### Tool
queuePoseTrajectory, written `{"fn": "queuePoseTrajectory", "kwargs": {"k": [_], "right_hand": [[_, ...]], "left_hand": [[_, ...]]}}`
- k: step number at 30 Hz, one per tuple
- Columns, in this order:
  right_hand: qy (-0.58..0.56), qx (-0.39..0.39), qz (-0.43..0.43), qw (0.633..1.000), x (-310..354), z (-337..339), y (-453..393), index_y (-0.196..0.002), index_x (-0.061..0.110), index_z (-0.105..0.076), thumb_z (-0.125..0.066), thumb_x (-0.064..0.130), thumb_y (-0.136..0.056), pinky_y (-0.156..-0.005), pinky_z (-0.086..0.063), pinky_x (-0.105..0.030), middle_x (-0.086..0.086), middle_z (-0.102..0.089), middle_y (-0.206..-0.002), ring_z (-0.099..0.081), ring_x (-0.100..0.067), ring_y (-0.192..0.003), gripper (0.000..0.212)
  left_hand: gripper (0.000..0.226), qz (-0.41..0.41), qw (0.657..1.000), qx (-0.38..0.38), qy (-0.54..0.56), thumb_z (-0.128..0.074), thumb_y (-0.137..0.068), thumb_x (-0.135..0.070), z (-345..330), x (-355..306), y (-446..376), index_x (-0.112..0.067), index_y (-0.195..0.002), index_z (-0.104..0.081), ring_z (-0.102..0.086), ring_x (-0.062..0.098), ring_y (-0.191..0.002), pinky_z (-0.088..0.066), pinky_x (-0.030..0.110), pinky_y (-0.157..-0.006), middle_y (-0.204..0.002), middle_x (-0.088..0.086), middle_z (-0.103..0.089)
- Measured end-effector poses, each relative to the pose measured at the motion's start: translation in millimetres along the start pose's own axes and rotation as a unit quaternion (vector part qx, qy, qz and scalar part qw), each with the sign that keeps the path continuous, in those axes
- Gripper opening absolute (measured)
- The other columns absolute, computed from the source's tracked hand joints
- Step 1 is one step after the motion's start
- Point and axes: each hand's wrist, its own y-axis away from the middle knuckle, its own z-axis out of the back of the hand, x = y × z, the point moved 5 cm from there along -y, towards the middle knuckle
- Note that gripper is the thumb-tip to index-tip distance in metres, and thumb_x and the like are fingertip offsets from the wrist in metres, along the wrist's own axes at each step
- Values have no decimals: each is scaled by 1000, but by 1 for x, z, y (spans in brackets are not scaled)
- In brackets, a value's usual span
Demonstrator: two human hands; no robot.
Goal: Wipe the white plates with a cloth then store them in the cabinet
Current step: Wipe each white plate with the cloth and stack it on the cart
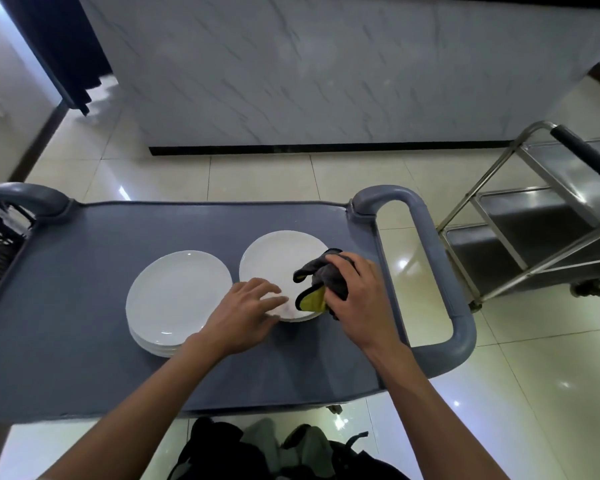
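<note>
— Plates first: where do yours stand right now?

— You have two lots of them on the grey cart top [84, 258]. A stack of white plates [177, 299] sits to your left, several deep, and a separate plate [278, 258] lies just beside it on the right, with what may be another rim under it, though that is hard to tell.

— And your hands?

— Your right hand [355, 296] is curled round a bunched grey cloth [326, 275] with a yellow underside, pressing it on the near right edge of the separate plate. Your left hand [248, 311] lies with fingers nearly straight, tips resting on that plate's near rim, steadying it; it grips nothing.

— So how far along are you?

— Early, by my reading. You look to be mid-wipe on one plate. Whether the left stack is wiped or waiting cannot be told from its look. Nothing appears stored: no cabinet is plainly in view, only a marble-faced counter [326, 71] beyond and a steel trolley [534, 216] to your right. Wiping the rest and all the storing seem left to do
</note>
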Motion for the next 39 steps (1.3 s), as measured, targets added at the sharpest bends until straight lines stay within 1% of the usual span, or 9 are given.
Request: {"fn": "queuePoseTrajectory", "kwargs": {"k": [7, 11, 15, 18, 21, 28, 33, 36, 39], "right_hand": [[-11, 5, 34, 999, 49, -33, -23, -132, 16, -61, -75, 7, -77, -99, -46, -49, -3, -57, -131, -49, -28, -120, 57], [-12, 25, 55, 998, 88, -64, -29, -131, 19, -61, -75, 9, -75, -98, -46, -50, -1, -58, -130, -50, -27, -121, 59], [-18, 61, 93, 994, 132, -105, -31, -131, 19, -62, -75, 10, -74, -98, -46, -48, -2, -57, -131, -50, -27, -121, 60], [-17, 96, 121, 988, 164, -139, -31, -131, 20, -61, -74, 10, -72, -96, -46, -46, -2, -57, -130, -51, -27, -119, 61], [-7, 132, 133, 982, 187, -171, -33, -133, 20, -59, -71, 12, -74, -98, -45, -48, -3, -55, -132, -51, -28, -120, 60], [8, 164, 93, 982, 203, -216, -32, -137, 17, -56, -70, 10, -76, -103, -41, -49, -6, -54, -133, -48, -31, -123, 63], [23, 166, 61, 984, 204, -232, -24, -145, 15, -48, -70, 11, -79, -104, -41, -49, -8, -51, -138, -46, -31, -126, 70], [25, 174, 53, 983, 201, -241, -24, -149, 12, -42, -69, 11, -80, -108, -39, -48, -9, -49, -138, -45, -31, -126, 74], [34, 205, 51, 977, 191, -247, -21, -151, 10, -39, -67, 11, -83, -114, -32, -52, -10, -44, -146, -36, -29, -140, 73]], "left_hand": [[29, 218, 967, -126, 40, -78, -84, -10, 34, 82, 64, -17, -112, -76, -66, 28, -106, -52, 44, -85, -113, 2, -74], [30, 370, 912, -161, 74, -76, -85, -11, 43, 144, 114, -16, -114, -75, -64, 30, -107, -51, 43, -90, -114, 5, -72], [25, 471, 856, -138, 161, -75, -86, -12, 41, 195, 157, -13, -111, -74, -64, 29, -96, -52, 40, -88, -105, 7, -68], [14, 491, 839, -131, 194, -77, -84, -20, 40, 211, 172, -20, -98, -74, -65, 22, -84, -53, 38, -81, -94, -1, -67], [18, 498, 824, -132, 237, -80, -82, -24, 37, 216, 173, -19, -98, -75, -63, 19, -81, -53, 36, -81, -90, -2, -68], [20, 528, 803, -98, 258, -80, -76, -29, 34, 226, 168, -26, -91, -68, -64, 14, -79, -46, 28, -69, -79, -13, -66], [19, 535, 797, -69, 272, -73, -78, -30, 32, 230, 165, -24, -94, -65, -65, 16, -82, -54, 33, -76, -82, -10, -67], [16, 547, 781, -42, 299, -69, -78, -22, 29, 235, 160, -22, -93, -66, -66, 18, -84, -53, 32, -75, -84, -7, -68], [9, 559, 765, -14, 319, -68, -76, -14, 29, 238, 155, -20, -84, -68, -67, 22, -84, -51, 30, -69, -79, -2, -70]]}}
